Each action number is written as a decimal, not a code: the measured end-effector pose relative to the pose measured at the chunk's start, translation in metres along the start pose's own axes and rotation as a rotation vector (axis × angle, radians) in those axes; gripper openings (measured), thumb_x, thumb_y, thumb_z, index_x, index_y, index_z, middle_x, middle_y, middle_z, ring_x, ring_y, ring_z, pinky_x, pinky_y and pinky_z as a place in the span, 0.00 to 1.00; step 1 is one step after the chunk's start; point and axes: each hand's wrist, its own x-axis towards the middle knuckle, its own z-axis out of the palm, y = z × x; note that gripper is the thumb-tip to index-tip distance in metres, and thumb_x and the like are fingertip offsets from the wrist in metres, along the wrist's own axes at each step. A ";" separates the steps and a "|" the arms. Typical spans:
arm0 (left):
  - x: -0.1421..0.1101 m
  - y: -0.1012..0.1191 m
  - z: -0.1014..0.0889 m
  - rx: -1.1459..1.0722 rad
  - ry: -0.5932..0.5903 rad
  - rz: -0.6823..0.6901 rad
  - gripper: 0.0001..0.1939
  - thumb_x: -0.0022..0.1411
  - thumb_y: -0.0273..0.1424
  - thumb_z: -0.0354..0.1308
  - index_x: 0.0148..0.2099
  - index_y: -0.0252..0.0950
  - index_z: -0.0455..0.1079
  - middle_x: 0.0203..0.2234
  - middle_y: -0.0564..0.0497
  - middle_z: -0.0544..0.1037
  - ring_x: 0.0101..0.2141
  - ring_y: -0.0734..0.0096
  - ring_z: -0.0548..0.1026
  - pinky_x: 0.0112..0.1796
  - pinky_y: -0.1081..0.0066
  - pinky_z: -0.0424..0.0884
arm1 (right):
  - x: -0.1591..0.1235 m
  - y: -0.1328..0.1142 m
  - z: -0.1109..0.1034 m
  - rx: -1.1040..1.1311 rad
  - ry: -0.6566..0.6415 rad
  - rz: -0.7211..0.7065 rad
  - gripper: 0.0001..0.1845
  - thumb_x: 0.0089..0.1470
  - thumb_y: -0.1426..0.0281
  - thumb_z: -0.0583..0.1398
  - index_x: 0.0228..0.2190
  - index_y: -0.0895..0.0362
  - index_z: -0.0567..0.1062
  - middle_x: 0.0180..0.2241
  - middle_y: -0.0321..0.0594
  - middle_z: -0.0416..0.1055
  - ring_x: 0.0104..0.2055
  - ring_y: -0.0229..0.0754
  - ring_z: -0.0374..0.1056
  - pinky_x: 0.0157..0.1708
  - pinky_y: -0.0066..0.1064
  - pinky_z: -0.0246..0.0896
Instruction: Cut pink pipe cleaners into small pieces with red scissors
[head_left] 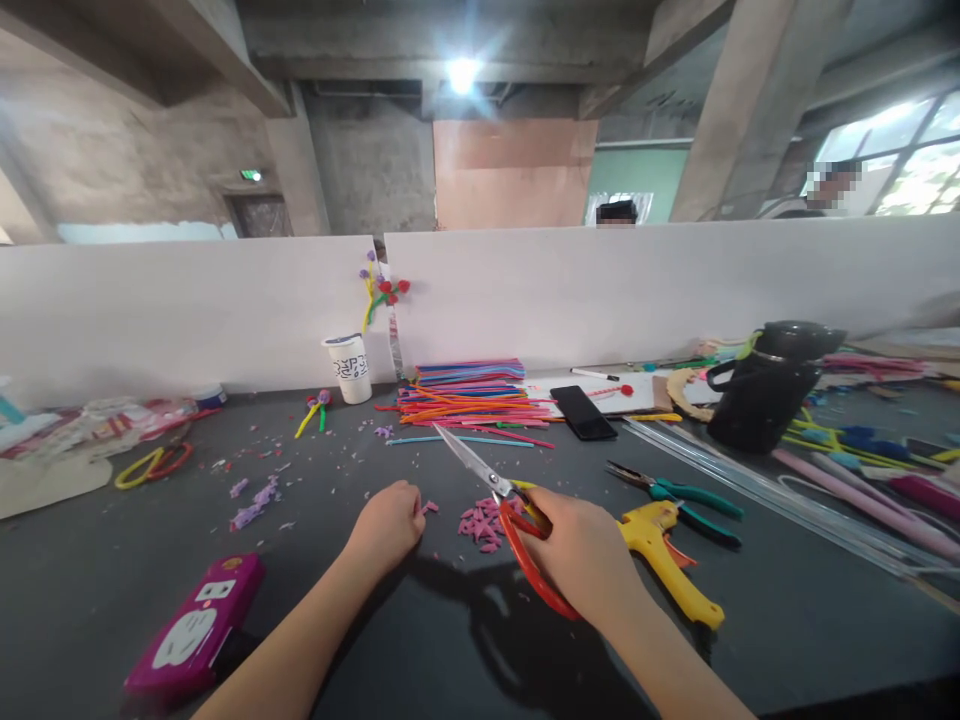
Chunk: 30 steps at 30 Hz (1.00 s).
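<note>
My right hand [581, 550] grips the red handles of a pair of scissors [480, 468], whose shut blades point up and to the left. My left hand [388, 522] is curled into a loose fist on the dark table [375, 640]; a small pink piece [429, 507] lies at its fingertips, and I cannot make out whether the fingers pinch anything. A small heap of pink cut bits [480, 525] lies between the two hands. Beyond them a stack of coloured pipe cleaners [472, 400] rests near the white partition.
A yellow glue gun [667, 560] and green-handled pliers [682, 492] lie right of my right hand. A black phone [583, 411], black kettle [765, 390], white cup [350, 367] and magenta power strip [196, 622] are about. Purple scraps [255, 500] lie left. People sit behind the partition.
</note>
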 end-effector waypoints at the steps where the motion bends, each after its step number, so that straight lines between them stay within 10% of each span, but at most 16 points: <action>1: -0.001 0.001 -0.001 -0.035 0.000 -0.008 0.06 0.49 0.25 0.49 0.23 0.35 0.65 0.23 0.49 0.70 0.27 0.67 0.68 0.30 0.70 0.59 | 0.001 -0.002 0.000 0.053 0.013 0.018 0.08 0.46 0.62 0.55 0.25 0.54 0.70 0.21 0.37 0.69 0.25 0.42 0.64 0.22 0.28 0.44; 5: -0.009 0.015 -0.012 -0.290 -0.087 -0.036 0.07 0.52 0.32 0.49 0.27 0.35 0.66 0.18 0.54 0.68 0.21 0.74 0.66 0.24 0.75 0.60 | 0.003 -0.013 0.006 0.640 -0.173 0.209 0.16 0.46 0.57 0.55 0.18 0.55 0.61 0.11 0.29 0.59 0.15 0.34 0.57 0.20 0.27 0.49; 8: -0.023 0.033 -0.019 -1.051 -0.227 -0.162 0.07 0.50 0.33 0.55 0.27 0.34 0.65 0.18 0.56 0.67 0.20 0.78 0.65 0.23 0.76 0.60 | -0.001 -0.021 0.013 1.162 -0.354 0.299 0.15 0.46 0.58 0.55 0.21 0.55 0.62 0.07 0.23 0.54 0.09 0.30 0.51 0.24 0.28 0.58; 11: -0.035 0.047 -0.019 -1.316 -0.361 -0.196 0.06 0.48 0.30 0.58 0.25 0.33 0.66 0.19 0.54 0.69 0.19 0.79 0.65 0.23 0.77 0.60 | -0.005 -0.026 0.020 1.320 -0.364 0.301 0.12 0.45 0.61 0.58 0.24 0.56 0.64 0.07 0.21 0.54 0.09 0.28 0.49 0.27 0.29 0.61; 27: -0.046 0.056 -0.021 -1.182 -0.360 -0.121 0.04 0.48 0.28 0.57 0.24 0.33 0.67 0.17 0.54 0.70 0.19 0.77 0.66 0.23 0.75 0.62 | -0.008 -0.037 0.020 1.214 -0.353 0.246 0.07 0.45 0.66 0.55 0.24 0.57 0.65 0.08 0.22 0.56 0.09 0.27 0.52 0.14 0.21 0.50; 30: -0.048 0.057 -0.021 -0.934 -0.216 -0.039 0.03 0.47 0.27 0.56 0.23 0.35 0.67 0.16 0.55 0.69 0.20 0.75 0.66 0.24 0.74 0.62 | -0.008 -0.037 0.017 1.187 -0.367 0.269 0.06 0.43 0.67 0.56 0.21 0.57 0.64 0.08 0.22 0.55 0.09 0.27 0.52 0.14 0.21 0.50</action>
